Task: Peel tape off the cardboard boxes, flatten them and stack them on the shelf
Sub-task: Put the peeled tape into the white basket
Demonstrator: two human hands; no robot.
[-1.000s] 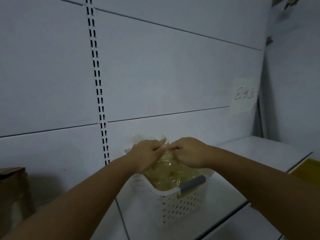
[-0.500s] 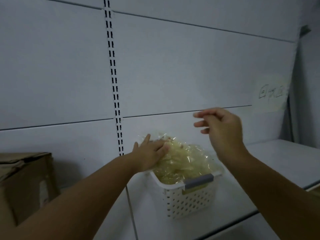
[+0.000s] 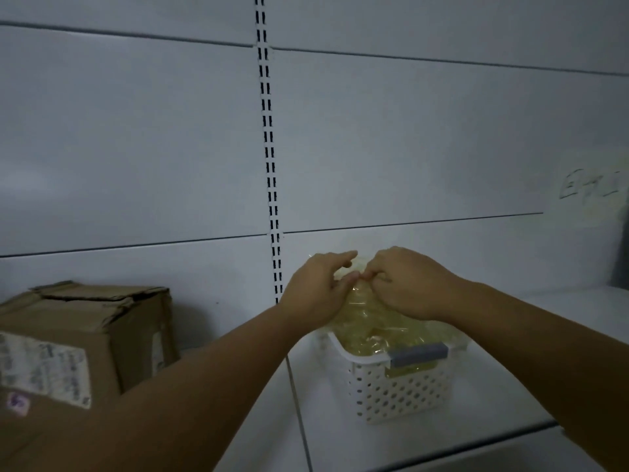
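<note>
Head view. Both hands meet above a white perforated basket [image 3: 401,393] that stands on the shelf [image 3: 340,444], just in front of the back panel [image 3: 425,137]. The left hand [image 3: 316,291] and the right hand [image 3: 408,284] each pinch the top of a wad of crumpled yellowish tape [image 3: 367,321] with curled fingers, the fingertips of the two hands touching; the left index finger lies straighter than the rest. The wad fills the basket and rises above its rim. The cardboard box [image 3: 102,328] stands well to the left of the hands, on the same shelf, apart from the basket and touched by neither hand; its top flaps are creased and uneven.

Hidden or unclear: the hands cover the top of the wad, so how much of it each hand takes in cannot be told. The box is cut off by the left and lower edges, and its white label [image 3: 44,373] is too blurred to read. A paper note [image 3: 592,192] at the far right is cropped, its writing illegible.

Edges and room: bare shelf surface lies between box and basket, below the slotted upright [image 3: 269,148]. The shelf's front edge runs just before the basket, near its grey handle [image 3: 418,354]
</note>
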